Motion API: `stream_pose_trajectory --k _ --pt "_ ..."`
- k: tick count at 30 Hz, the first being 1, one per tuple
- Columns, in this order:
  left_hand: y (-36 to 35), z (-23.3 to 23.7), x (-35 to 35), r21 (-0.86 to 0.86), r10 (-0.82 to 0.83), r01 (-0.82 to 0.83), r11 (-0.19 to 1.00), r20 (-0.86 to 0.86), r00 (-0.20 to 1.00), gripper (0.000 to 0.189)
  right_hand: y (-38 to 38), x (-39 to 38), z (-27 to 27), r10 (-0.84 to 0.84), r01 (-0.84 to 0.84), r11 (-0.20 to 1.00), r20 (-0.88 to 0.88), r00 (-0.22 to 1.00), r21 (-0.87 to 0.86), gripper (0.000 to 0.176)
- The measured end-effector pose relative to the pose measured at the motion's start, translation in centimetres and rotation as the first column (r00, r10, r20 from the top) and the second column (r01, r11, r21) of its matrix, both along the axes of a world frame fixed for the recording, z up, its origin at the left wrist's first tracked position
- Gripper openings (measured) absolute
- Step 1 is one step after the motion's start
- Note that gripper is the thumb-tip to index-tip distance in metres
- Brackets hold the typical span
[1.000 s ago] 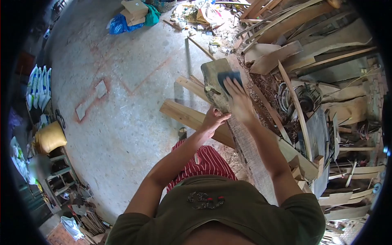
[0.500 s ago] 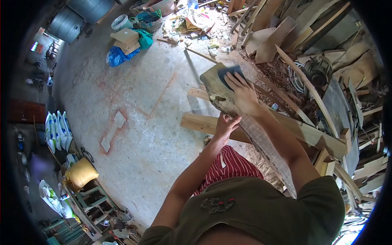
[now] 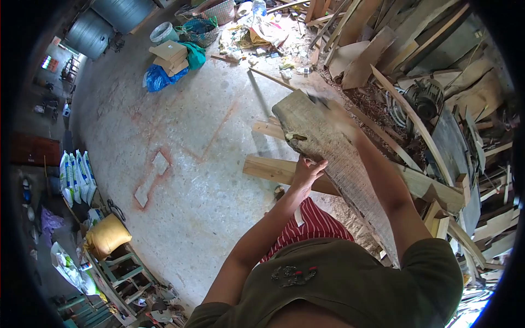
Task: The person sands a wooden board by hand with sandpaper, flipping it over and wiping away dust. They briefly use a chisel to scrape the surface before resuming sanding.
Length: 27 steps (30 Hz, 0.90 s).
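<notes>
A long, rough wooden slab (image 3: 322, 136) with a knot hole near its far end lies slanting in front of me. My left hand (image 3: 308, 174) grips its left edge, with the thumb up by the rim and the fingers partly hidden. Smeared by motion, my right hand (image 3: 340, 117) is over the slab's far right edge. Under its fingers is a dark sheet of sandpaper (image 3: 317, 98), blurred and only partly visible. Below the slab, wooden beams (image 3: 273, 168) stick out to the left.
Scrap boards (image 3: 363, 60) and a motor (image 3: 425, 98) crowd the right side. Cardboard pieces (image 3: 170, 54) on a blue bag (image 3: 158, 78) lie on the concrete floor (image 3: 202, 120). At left are white sacks (image 3: 76, 175), a yellow sack (image 3: 108, 236) and a green wooden frame (image 3: 128, 270).
My right hand has swept right across the slab with the sandpaper, now blurred, baring the slab's far end. My left hand keeps its grip; the slab appears slightly shifted right.
</notes>
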<state>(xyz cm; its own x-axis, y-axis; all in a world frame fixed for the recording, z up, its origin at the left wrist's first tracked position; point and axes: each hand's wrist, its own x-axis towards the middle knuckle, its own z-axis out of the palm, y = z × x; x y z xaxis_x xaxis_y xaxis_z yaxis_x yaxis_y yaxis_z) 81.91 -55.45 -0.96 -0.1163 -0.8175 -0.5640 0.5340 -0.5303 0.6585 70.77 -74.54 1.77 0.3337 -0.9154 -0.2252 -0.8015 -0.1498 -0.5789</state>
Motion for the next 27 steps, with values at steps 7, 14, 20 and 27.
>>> stream_pose_trajectory --k 7,14,20,27 --pt "0.1 0.6 0.1 -0.011 -0.003 0.003 1.0 -0.018 1.0 0.07 -0.8 1.8 0.6 0.007 -0.002 0.998 0.084 0.996 -0.066 0.05" --pt "0.0 -0.2 -0.1 -0.042 0.015 -0.016 0.999 -0.006 1.0 0.066 -0.1 7.8 1.8 0.313 -0.51 0.656 -0.414 0.855 -0.557 0.037" --pt "0.2 0.3 -0.3 -0.069 0.045 -0.042 0.997 0.032 0.998 0.063 -2.7 10.5 6.6 0.459 -0.56 0.828 -0.563 0.687 -0.008 0.022" --pt "0.3 0.3 -0.3 -0.049 0.025 -0.024 0.999 0.028 0.999 0.064 -2.6 10.8 8.1 0.507 -0.672 0.74 -0.684 0.524 0.035 0.032"
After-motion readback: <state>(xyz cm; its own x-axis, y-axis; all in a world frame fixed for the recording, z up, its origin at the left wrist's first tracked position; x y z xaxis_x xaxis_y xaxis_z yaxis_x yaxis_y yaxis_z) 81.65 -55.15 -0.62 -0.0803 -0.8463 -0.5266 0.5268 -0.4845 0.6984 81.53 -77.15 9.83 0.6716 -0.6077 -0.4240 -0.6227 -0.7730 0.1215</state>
